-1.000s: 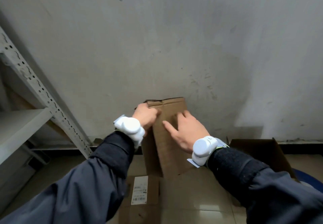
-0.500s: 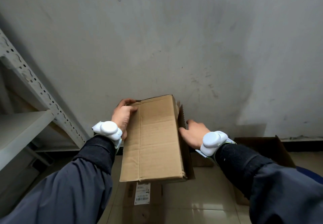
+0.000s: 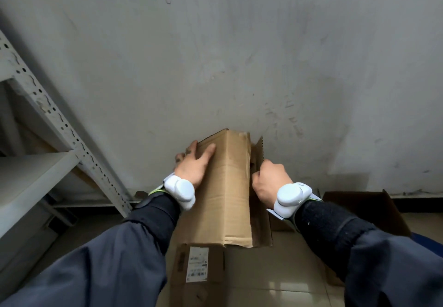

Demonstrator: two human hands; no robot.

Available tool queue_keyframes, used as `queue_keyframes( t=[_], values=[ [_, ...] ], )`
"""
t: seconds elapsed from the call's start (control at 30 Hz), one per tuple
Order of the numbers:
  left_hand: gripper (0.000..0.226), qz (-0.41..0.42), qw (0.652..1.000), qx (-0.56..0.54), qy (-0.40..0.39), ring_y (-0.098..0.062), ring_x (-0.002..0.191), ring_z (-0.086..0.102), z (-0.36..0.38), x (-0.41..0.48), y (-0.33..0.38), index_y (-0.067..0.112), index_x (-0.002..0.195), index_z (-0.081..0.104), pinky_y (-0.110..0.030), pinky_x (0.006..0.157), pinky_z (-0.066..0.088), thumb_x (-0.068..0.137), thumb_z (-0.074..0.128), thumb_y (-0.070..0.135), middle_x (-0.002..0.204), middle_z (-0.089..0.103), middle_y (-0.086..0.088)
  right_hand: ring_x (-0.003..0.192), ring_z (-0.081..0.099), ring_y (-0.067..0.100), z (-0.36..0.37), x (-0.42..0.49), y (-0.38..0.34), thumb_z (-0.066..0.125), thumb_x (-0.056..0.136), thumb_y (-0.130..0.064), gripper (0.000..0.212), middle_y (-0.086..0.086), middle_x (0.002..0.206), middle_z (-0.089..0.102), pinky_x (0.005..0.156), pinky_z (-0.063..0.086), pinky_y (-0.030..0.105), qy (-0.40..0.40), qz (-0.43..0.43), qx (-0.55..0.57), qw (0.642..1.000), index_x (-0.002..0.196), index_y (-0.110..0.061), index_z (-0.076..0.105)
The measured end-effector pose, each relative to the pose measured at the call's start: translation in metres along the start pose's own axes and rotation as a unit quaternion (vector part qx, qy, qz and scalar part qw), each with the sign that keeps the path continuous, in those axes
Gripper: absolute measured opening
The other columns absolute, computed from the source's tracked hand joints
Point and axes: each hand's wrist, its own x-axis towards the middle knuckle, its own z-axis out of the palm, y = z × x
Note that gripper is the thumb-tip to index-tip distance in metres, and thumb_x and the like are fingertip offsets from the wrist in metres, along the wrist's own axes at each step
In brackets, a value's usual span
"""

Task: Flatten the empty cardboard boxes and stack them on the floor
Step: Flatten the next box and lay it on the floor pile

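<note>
The cardboard box (image 3: pixel 230 187) is held off the floor (image 3: pixel 275 282) between both hands, close in front of the scuffed grey wall (image 3: pixel 239 55), its long creased face turned up. The left hand (image 3: pixel 193 165) grasps its far left edge, thumb lying on the top face and fingers wrapped over the side. The right hand (image 3: pixel 269 182) is clenched on the loose side flap (image 3: pixel 260 148) standing up along the box's right. Directly beneath lies a flattened carton (image 3: pixel 179 273) with a white label (image 3: pixel 197 268). An open brown box (image 3: pixel 359 203) sits by the wall to the right, with something blue (image 3: pixel 429 243) just beside it. A perforated metal rack upright (image 3: pixel 60 119) and its pale shelf (image 3: pixel 28 177) stand at the left.
</note>
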Motion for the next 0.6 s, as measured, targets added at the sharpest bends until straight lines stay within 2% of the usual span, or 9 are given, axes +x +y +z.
queue_keyframes(
  t=[0.07, 0.13, 0.23, 0.33, 0.47, 0.53, 0.6],
  values=[
    [0.096, 0.027, 0.999, 0.003, -0.028, -0.030, 0.150, 0.023, 0.013, -0.009, 0.013, 0.038, 0.159, 0.005, -0.043, 0.121, 0.020, 0.083, 0.042, 0.083, 0.163, 0.018, -0.013, 0.095, 0.059, 0.043, 0.002, 0.000, -0.002, 0.045, 0.098, -0.017, 0.015, 0.026, 0.114, 0.058, 0.067, 0.040, 0.032, 0.010, -0.003, 0.006, 1.000, 0.100, -0.003, 0.046],
    [0.112, 0.066, 0.997, 0.027, -0.030, -0.031, 0.148, 0.031, 0.025, -0.017, 0.021, 0.032, 0.159, -0.007, -0.041, 0.118, 0.028, 0.078, 0.051, 0.083, 0.165, 0.017, -0.012, 0.103, 0.060, 0.042, 0.002, 0.000, -0.001, 0.047, 0.097, -0.015, 0.013, 0.026, 0.114, 0.059, 0.069, 0.040, 0.032, 0.008, -0.006, 0.001, 1.000, 0.102, -0.004, 0.043],
    [0.129, 0.095, 0.990, 0.106, 0.000, -0.038, 0.138, 0.043, 0.031, -0.030, 0.028, 0.026, 0.157, -0.020, -0.042, 0.111, 0.038, 0.075, 0.070, 0.068, 0.160, 0.021, -0.017, 0.106, 0.060, 0.041, -0.001, -0.001, 0.000, 0.048, 0.097, -0.015, 0.013, 0.024, 0.113, 0.060, 0.071, 0.042, 0.033, 0.018, -0.005, -0.014, 1.000, 0.103, -0.004, 0.043],
    [0.127, 0.119, 0.974, 0.189, 0.028, -0.045, 0.122, 0.055, 0.038, -0.042, 0.036, 0.025, 0.156, -0.020, -0.045, 0.101, 0.047, 0.076, 0.072, 0.058, 0.154, 0.022, -0.017, 0.100, 0.062, 0.041, 0.000, -0.003, -0.003, 0.047, 0.096, -0.014, 0.014, 0.024, 0.106, 0.062, 0.068, 0.041, 0.032, 0.040, -0.032, -0.005, 0.999, 0.094, -0.007, 0.036],
    [0.107, 0.106, 0.972, 0.207, 0.021, -0.046, 0.118, 0.057, 0.047, -0.041, 0.034, 0.023, 0.157, -0.021, -0.044, 0.098, 0.047, 0.083, 0.056, 0.009, 0.151, 0.028, -0.018, 0.100, 0.062, 0.041, 0.001, -0.003, -0.001, 0.047, 0.095, -0.011, 0.013, 0.025, 0.106, 0.062, 0.067, 0.039, 0.031, 0.043, -0.034, -0.007, 0.998, 0.093, -0.007, 0.035],
    [0.107, 0.100, 0.979, 0.179, 0.019, -0.042, 0.121, 0.056, 0.042, -0.037, 0.033, 0.028, 0.155, -0.025, -0.046, 0.100, 0.048, 0.083, 0.051, 0.002, 0.146, 0.039, -0.016, 0.100, 0.062, 0.041, 0.000, -0.001, 0.001, 0.047, 0.096, -0.012, 0.012, 0.024, 0.107, 0.062, 0.067, 0.039, 0.031, 0.044, -0.024, -0.006, 0.999, 0.094, -0.008, 0.036],
    [0.112, 0.122, 0.974, 0.184, 0.056, -0.042, 0.115, 0.059, 0.037, -0.037, 0.035, 0.039, 0.153, -0.026, -0.049, 0.096, 0.050, 0.083, 0.051, -0.001, 0.142, 0.044, -0.013, 0.097, 0.061, 0.040, -0.002, -0.001, 0.002, 0.046, 0.096, -0.011, 0.011, 0.024, 0.106, 0.061, 0.066, 0.039, 0.031, 0.044, -0.021, -0.011, 0.999, 0.094, -0.007, 0.035]
  ],
)
